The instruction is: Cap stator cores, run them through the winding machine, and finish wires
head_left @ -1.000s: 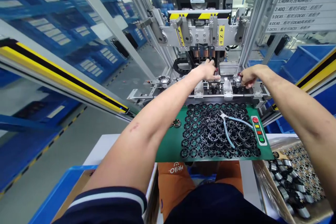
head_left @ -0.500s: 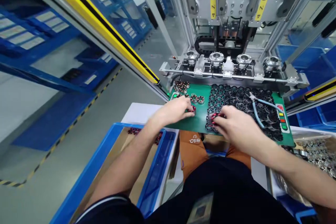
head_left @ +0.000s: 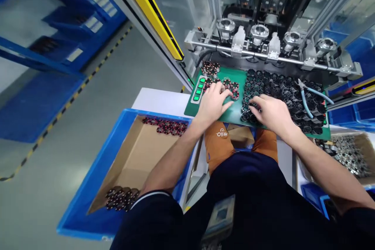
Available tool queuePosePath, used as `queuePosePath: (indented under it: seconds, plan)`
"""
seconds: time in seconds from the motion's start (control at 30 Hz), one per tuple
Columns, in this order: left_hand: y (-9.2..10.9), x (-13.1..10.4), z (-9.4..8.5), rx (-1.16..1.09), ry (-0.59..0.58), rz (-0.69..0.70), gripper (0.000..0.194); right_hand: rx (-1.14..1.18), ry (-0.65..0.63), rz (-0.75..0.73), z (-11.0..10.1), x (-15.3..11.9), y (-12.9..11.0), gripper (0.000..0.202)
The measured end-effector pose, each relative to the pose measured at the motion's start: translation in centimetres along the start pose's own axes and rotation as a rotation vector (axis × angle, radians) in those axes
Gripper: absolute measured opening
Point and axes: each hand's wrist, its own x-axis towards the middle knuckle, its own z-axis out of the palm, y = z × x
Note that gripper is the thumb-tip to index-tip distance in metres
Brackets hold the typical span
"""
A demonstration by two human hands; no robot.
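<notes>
My left hand [head_left: 215,102] is over the left part of a green work mat [head_left: 231,116], thumb and fingers apart. Its fingertips are beside small ring-shaped motor stators [head_left: 235,94] with red and copper windings; some are hidden under the hand. My right hand [head_left: 271,112] is at the near left edge of a dense block of black ring-shaped parts [head_left: 272,86]. Its thumb and forefinger are bent round one black ring [head_left: 255,106], mostly covered by the fingers. Blue-handled pliers [head_left: 306,99] lie on top of the black parts.
A metal fixture bar with round holders [head_left: 259,31] spans behind the mat. At left, a blue bin [head_left: 96,156] lined with cardboard holds rows of stators [head_left: 172,127]. A box of silvery parts [head_left: 350,156] stands at right. A yellow-black post [head_left: 155,15] rises at left.
The view has tilted down and turned left. The red-wound pieces that were in my hands now rest among the other stators. My left hand has opened; my right hand has moved to a black ring.
</notes>
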Motion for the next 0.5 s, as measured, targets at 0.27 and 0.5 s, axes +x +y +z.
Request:
queuePosePath:
  seconds: [0.27,0.5]
  plan:
    - [5.0,-5.1,5.2,-0.247,0.059,0.072,0.025,0.116,-0.126,0.217,6.7,-5.2,-0.9,0.04]
    - [6.0,-5.8,6.2,-0.575,0.183,-0.062,0.008,0.336,0.055,0.19,8.3,-4.6,-0.3,0.022]
